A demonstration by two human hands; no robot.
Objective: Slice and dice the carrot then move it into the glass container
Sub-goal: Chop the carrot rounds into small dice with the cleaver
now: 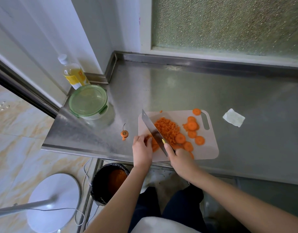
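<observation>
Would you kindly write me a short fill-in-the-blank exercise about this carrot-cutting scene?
1. The right hand grips the ____ over the cutting board.
2. The left hand steadies carrot pieces on the board's ____ side.
3. The glass container on the counter is closed with a ____ lid.
4. The whole carrot rounds lie to the ____ of the diced pile.

Missing words: knife; left; green; right
</observation>
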